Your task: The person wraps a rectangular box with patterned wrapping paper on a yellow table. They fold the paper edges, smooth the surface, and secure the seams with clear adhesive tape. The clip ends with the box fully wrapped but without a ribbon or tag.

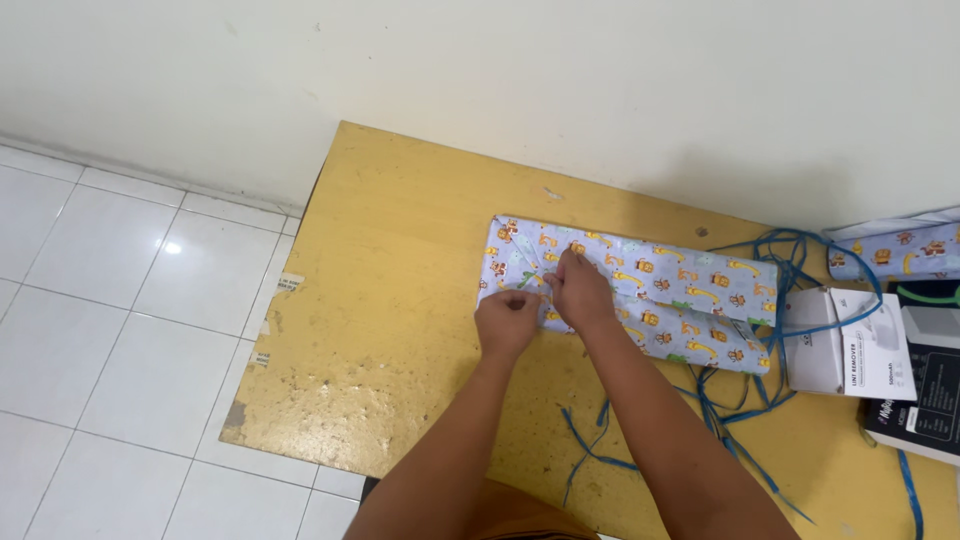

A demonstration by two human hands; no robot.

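Note:
A flat box wrapped in light blue paper with small animal prints [660,290] lies on the yellow table [400,230]. My left hand [508,320] and my right hand [578,290] meet at the box's left end, fingers pinched on a thin ribbon there. Blue ribbon [740,420] trails loosely across the table near the box's right end and toward the front edge.
A white carton [850,350] and a black carton [925,400] sit at the right. A second roll of the same printed paper [895,250] lies at the far right by the wall. White floor tiles [110,300] lie left of the table.

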